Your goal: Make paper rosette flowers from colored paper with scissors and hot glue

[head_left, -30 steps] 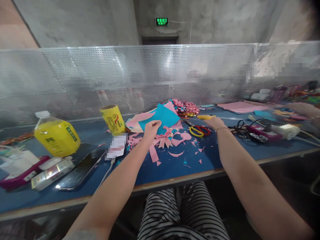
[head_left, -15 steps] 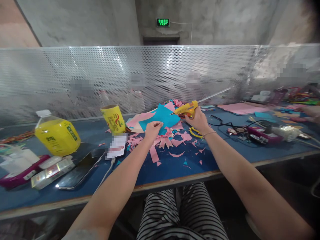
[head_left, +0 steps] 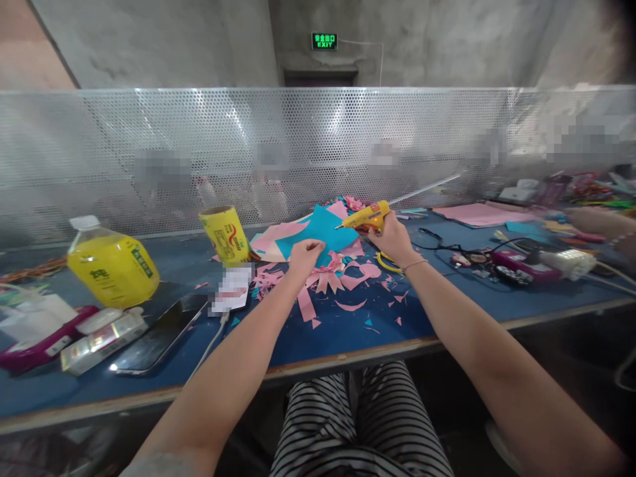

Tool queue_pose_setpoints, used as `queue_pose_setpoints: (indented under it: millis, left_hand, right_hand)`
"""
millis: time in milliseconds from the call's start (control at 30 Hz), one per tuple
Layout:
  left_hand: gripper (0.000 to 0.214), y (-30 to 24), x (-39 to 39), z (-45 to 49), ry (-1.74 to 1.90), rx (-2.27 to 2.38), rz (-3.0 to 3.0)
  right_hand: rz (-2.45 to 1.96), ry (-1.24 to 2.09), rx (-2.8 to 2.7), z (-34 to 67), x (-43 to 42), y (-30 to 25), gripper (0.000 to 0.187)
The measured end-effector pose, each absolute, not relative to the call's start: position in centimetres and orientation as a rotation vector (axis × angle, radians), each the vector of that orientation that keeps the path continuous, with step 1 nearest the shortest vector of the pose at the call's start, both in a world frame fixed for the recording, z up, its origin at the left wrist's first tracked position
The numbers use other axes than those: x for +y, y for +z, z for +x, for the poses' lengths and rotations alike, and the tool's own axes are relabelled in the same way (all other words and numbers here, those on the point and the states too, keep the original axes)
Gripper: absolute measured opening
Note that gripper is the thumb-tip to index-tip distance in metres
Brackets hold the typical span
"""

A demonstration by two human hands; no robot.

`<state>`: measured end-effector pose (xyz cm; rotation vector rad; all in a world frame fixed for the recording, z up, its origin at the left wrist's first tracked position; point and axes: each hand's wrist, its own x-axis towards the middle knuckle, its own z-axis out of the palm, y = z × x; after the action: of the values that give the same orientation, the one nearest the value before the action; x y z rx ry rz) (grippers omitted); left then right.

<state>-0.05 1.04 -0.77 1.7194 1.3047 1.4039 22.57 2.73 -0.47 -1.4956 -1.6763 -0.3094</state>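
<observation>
My right hand [head_left: 390, 237] is closed around the handle of a yellow hot glue gun [head_left: 365, 215]. A long clear glue stick [head_left: 422, 189] juts from its back, and its nozzle points left over a blue paper sheet [head_left: 315, 228]. My left hand [head_left: 305, 257] is pinched at the front part of that sheet; what its fingertips hold is too small to make out. Pink paper sheets [head_left: 278, 240] lie under and beside the blue one. Just in front are a pink paper bow or flower with ribbon-like tails [head_left: 332, 271] and many pink scraps [head_left: 307, 308].
On the left stand a yellow liquid bottle [head_left: 114, 268] and a yellow cardboard tube [head_left: 224, 235], with a phone [head_left: 156, 339] nearby. Yellow-handled scissors [head_left: 387, 262] lie below the glue gun. Rightward are cables, a purple power strip [head_left: 527, 266] and a co-worker's arm [head_left: 621, 232]. Perforated metal screen [head_left: 318, 146] behind.
The glue gun has shifted slightly left and down over the blue sheet. My left hand stays nearly in place. At the far right, the co-worker's arm has moved.
</observation>
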Motion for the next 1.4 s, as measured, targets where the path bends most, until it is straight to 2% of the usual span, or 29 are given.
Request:
queue_pose_setpoints:
  millis: [1100, 1400]
  left_hand:
    - [0.017, -0.86, 1.18, -0.2, 1.435, 1.304, 1.714]
    - [0.014, -0.72, 1.08, -0.2, 1.475, 1.268, 1.65]
  right_hand:
    - [-1.521, -0.36, -1.685, 22.97, 2.98, -0.5, 0.026]
    - [-1.553, -0.383, -1.746, 23.12, 2.79, -0.38, 0.034]
